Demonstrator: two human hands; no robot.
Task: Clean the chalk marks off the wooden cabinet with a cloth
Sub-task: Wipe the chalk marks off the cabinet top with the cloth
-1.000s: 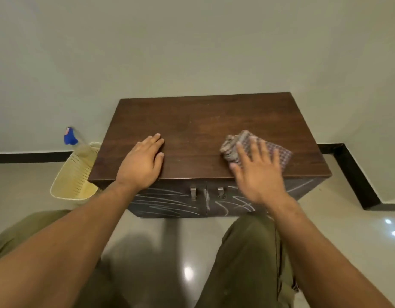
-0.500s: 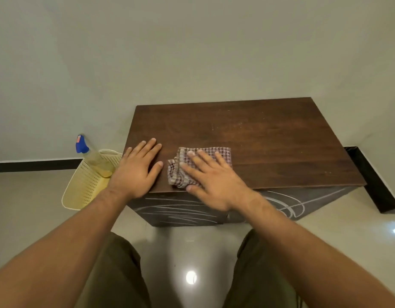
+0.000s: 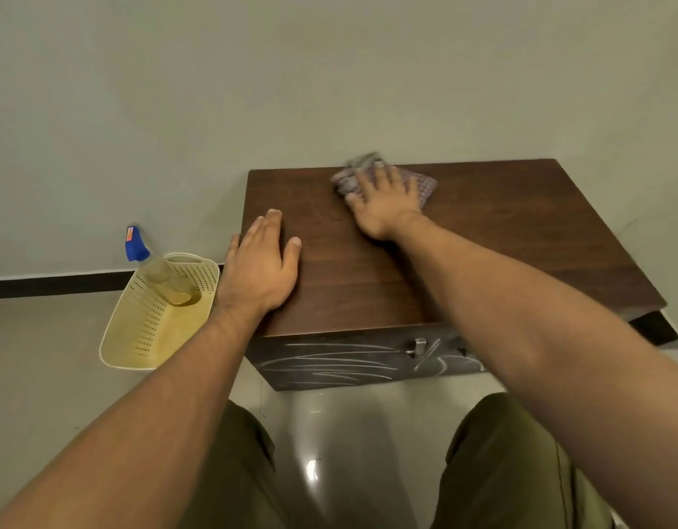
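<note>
A plain pale grey-green wall [image 3: 329, 70] fills the upper half, with a black skirting strip [image 3: 54, 286] along its foot. The floor [image 3: 43, 357] is glossy pale tile and shows a bright lamp reflection [image 3: 311, 469]. A dark wooden cabinet [image 3: 501, 242] stands back against the wall, and a cream basket [image 3: 146, 337] sits on the floor just left of it.

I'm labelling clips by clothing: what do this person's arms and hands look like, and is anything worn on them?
The left arm and right arm are bare up to the frame's edge; no sleeves show. The left hand and right hand wear no gloves, and I see no rings, watch or bracelet. Olive-green trousers cover the legs.
</note>
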